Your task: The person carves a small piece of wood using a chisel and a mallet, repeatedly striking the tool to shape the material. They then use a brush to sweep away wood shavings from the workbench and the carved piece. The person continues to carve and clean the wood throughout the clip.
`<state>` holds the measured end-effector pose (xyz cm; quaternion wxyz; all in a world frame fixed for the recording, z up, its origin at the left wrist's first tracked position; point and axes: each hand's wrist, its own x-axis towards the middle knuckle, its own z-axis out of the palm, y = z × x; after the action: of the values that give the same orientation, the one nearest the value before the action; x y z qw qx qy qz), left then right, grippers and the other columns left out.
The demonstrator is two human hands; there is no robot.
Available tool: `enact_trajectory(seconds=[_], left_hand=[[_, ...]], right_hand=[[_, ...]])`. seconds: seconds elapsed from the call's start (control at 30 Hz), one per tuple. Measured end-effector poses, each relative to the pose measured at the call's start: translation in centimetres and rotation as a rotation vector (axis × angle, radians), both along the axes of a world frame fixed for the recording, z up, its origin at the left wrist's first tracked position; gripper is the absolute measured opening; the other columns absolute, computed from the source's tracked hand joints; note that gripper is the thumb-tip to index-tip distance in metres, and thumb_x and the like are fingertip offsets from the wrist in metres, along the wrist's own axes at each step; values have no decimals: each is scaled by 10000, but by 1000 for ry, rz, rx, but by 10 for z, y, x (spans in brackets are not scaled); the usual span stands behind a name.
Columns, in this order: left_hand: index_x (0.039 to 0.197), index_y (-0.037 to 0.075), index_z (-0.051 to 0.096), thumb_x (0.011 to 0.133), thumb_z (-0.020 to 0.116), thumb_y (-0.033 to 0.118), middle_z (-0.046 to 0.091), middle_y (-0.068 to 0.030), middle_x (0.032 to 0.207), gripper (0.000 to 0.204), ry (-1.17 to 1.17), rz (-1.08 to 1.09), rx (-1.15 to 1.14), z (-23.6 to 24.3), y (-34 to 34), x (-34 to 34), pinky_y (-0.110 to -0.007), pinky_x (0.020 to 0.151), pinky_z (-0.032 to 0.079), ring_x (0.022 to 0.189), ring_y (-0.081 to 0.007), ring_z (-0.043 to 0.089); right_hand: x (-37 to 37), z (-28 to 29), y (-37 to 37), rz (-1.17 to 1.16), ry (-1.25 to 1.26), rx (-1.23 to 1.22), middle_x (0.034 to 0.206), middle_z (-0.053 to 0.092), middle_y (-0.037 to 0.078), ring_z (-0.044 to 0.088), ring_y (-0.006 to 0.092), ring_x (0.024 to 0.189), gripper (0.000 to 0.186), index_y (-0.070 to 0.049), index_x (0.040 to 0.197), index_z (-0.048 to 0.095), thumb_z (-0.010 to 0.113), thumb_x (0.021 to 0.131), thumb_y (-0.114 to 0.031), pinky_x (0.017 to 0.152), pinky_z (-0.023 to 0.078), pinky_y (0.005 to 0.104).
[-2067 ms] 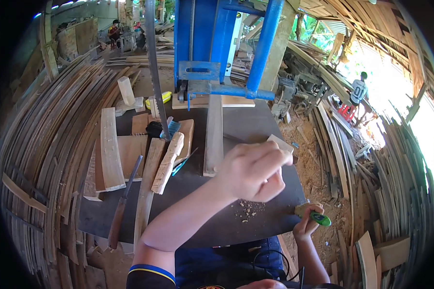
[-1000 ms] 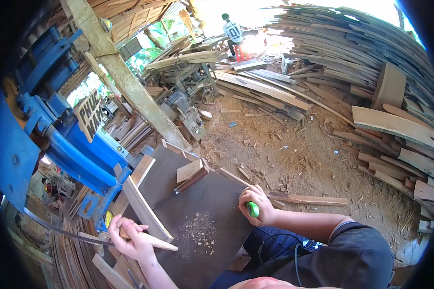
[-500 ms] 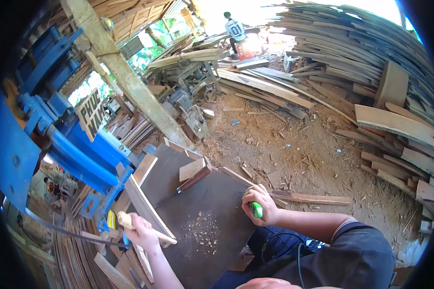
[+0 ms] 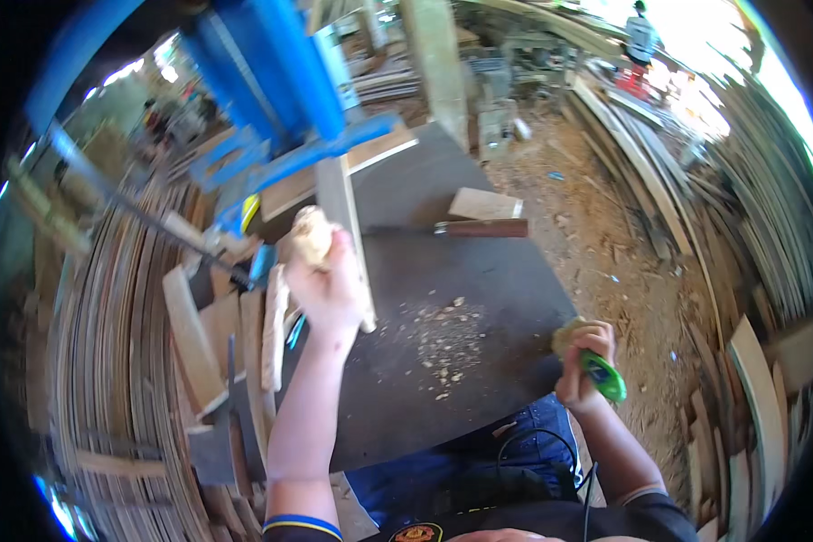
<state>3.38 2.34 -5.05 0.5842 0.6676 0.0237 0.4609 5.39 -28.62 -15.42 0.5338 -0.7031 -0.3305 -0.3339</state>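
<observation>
My left hand (image 4: 327, 280) is closed around a pale piece of wood (image 4: 311, 235), held over the left side of the dark tabletop (image 4: 370, 397). At the table's right edge, my right hand (image 4: 589, 357) grips a brush with a green handle (image 4: 607, 379); its tan, bristly end (image 4: 564, 338) points toward the tabletop. Between the hands lies a scatter of wood chips (image 4: 447, 339). Farther back are a brown wooden tool handle (image 4: 486, 228), with a thin dark blade, and a small wooden block (image 4: 488, 204). A wooden strip (image 4: 339, 194) runs past my left hand, partly hidden by it.
A large blue machine (image 4: 266, 81) stands over the table's far left. Stacked boards (image 4: 117, 334) fill the left, with loose offcuts (image 4: 194, 343) beside the table. More timber (image 4: 759, 226) is piled at right. Far back, a person (image 4: 640, 41) is at the upper right.
My view has turned left, shifting the scene rightward. My left hand has lifted with its wood piece. My right hand still grips the brush, whose bristly end now shows.
</observation>
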Motion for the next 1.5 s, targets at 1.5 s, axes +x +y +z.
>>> enact_trajectory(seconds=[1.5], left_hand=[[766, -12, 606, 856, 611, 262, 533, -48, 537, 289, 77, 183, 314, 34, 75, -11, -316, 498, 411, 502, -145, 529]], right_hand=[[35, 41, 235, 441, 891, 412, 877, 556, 69, 713, 262, 779, 214, -39, 953, 432, 635, 947, -106, 601, 534, 301]])
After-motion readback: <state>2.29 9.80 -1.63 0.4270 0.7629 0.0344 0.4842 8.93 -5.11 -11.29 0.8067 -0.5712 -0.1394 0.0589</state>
